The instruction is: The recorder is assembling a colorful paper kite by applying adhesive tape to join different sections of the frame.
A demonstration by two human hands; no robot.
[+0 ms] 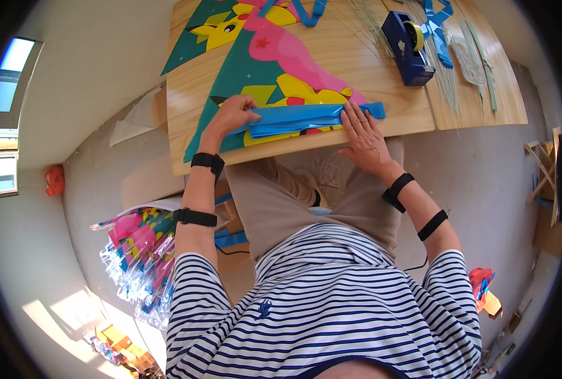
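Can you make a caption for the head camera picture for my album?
Left hand and right hand on blue material, above a colourful printed sheet.

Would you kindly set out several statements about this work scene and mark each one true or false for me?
1. The right hand lies on the blue strip. True.
2. The tape dispenser stands to the left of both hands. False: it stands to their right, farther back on the table.
3. The printed sheet lies partly beneath the strip. True.
4. The shirt is plain white. False: it has dark stripes on white.
5. The left hand is at the strip's right end. False: it is at the left end.
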